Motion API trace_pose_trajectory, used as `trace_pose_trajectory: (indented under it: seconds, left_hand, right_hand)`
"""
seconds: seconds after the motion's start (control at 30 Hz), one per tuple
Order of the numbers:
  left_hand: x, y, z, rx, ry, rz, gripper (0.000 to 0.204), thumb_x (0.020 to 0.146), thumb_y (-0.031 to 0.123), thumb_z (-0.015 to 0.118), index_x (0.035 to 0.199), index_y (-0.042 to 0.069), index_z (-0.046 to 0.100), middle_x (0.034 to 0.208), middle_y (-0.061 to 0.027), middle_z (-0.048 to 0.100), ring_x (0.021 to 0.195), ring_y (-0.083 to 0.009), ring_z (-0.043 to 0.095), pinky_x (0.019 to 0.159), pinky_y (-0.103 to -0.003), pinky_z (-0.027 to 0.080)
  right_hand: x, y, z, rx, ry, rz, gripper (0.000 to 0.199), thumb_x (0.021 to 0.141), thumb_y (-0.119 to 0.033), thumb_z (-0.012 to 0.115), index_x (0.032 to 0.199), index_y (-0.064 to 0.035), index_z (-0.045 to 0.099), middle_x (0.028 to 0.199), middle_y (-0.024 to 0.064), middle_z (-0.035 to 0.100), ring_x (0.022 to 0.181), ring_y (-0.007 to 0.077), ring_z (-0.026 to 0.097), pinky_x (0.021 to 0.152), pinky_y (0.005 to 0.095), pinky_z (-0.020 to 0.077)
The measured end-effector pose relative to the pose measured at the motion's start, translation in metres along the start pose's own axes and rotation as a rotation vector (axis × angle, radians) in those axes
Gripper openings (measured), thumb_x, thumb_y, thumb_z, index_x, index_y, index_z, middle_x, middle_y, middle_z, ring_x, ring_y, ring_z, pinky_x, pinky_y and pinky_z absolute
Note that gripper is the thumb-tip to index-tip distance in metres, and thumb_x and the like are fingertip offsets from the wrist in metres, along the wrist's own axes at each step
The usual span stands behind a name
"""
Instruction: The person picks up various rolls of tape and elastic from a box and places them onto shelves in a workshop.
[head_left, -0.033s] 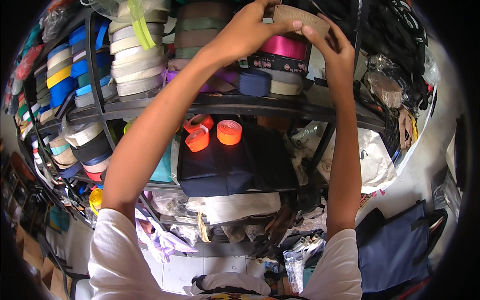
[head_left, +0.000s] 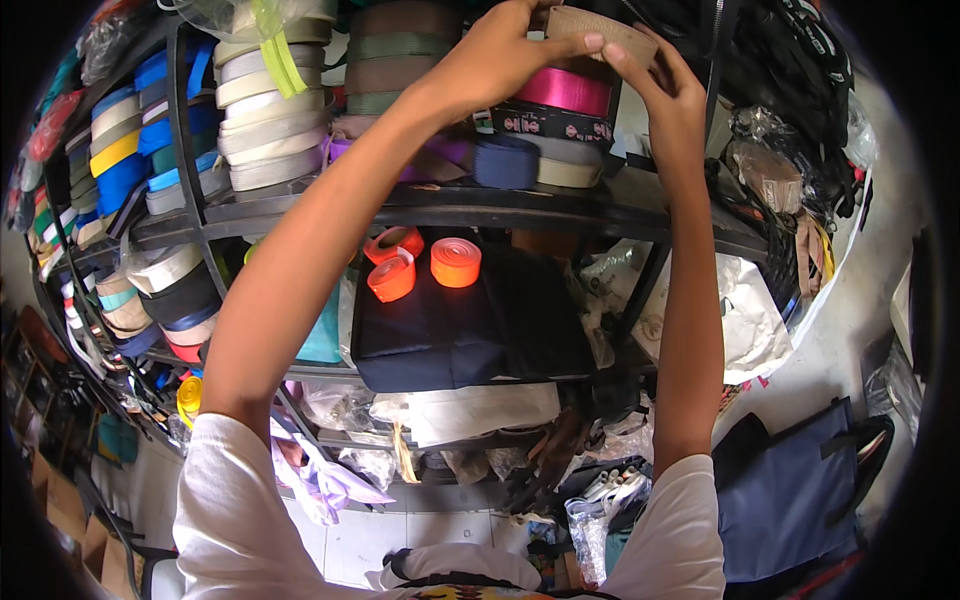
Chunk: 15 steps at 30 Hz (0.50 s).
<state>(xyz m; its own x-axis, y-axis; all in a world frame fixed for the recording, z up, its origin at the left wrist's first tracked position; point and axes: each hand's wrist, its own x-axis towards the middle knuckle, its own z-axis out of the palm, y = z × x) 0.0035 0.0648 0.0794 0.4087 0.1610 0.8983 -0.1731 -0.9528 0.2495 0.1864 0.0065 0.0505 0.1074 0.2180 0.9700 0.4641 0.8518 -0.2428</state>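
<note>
Near the top of the view, both my hands are closed around a tan roll of webbing point(head_left: 600, 32). My left hand point(head_left: 508, 52) grips its left side, the thumb lying across the front. From the right, my right hand point(head_left: 668, 82) holds it, its thumb tip close to the left one. Some of my left fingers are hidden behind the roll. Just below it is a stack with a shiny pink ribbon roll point(head_left: 565, 92), a black patterned ribbon roll point(head_left: 545, 124) and grey and beige rolls. A navy roll point(head_left: 505, 162) stands to their left on the dark shelf point(head_left: 480, 212).
Left of my arms, stacks of white webbing rolls point(head_left: 275, 130) and blue rolls point(head_left: 125, 180) fill the shelves. Below, orange rolls point(head_left: 455, 262) rest on folded dark navy material point(head_left: 430, 340). A white bag point(head_left: 735, 320) and a blue bag point(head_left: 790, 490) are at the right.
</note>
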Motion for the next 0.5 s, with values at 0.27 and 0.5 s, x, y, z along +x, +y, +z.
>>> trace_pose_trajectory:
  seconds: [0.27, 0.5]
  left_hand:
    - [0.03, -0.055, 0.005, 0.141, 0.103, -0.23, 0.073, 0.078, 0.05, 0.072, 0.114, -0.012, 0.059, 0.106, -0.0253, 0.065, 0.098, -0.0298, 0.066, 0.086, -0.037, 0.051]
    - [0.037, -0.072, 0.001, 0.152, 0.099, -0.362, 0.076, 0.077, 0.054, 0.068, 0.111, -0.013, 0.061, 0.106, -0.0272, 0.065, 0.097, -0.0329, 0.066, 0.086, -0.038, 0.051]
  right_hand:
    - [0.026, 0.045, 0.017, 0.02, -0.061, 0.233, 0.067, 0.081, -0.05, 0.068, 0.124, 0.0006, 0.059, 0.121, 0.0124, 0.062, 0.112, 0.0214, 0.055, 0.099, 0.0343, 0.0375]
    - [0.038, 0.065, 0.024, 0.029, -0.072, 0.23, 0.075, 0.077, -0.048, 0.071, 0.127, 0.0059, 0.054, 0.119, 0.0205, 0.06, 0.108, 0.0259, 0.06, 0.096, 0.0323, 0.0437]
